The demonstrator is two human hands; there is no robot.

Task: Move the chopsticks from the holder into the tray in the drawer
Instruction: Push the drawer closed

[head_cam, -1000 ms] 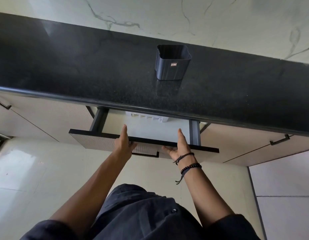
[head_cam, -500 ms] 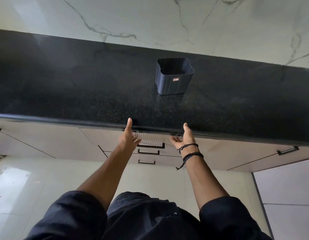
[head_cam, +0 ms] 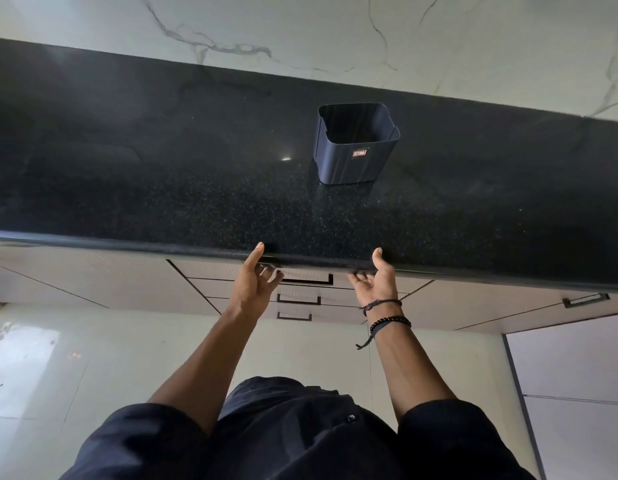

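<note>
- Now my left hand and right hand hang loose, holding nothing, at the worktop's front edge by the closed drawer.
- The holder stands upright on the worktop beyond them, mouth upward.

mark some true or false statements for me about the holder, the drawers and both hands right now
1. The dark blue square plastic holder stands upright on the black speckled stone countertop. True.
2. Several chopsticks stick up out of the holder. False: nothing shows above its rim.
3. The top drawer is pulled out. False: it is shut under the counter edge.
4. The left hand and right hand are both open and hold nothing. True.
5. The dark beaded bracelets are on the left wrist. False: they are on the right wrist.
</note>
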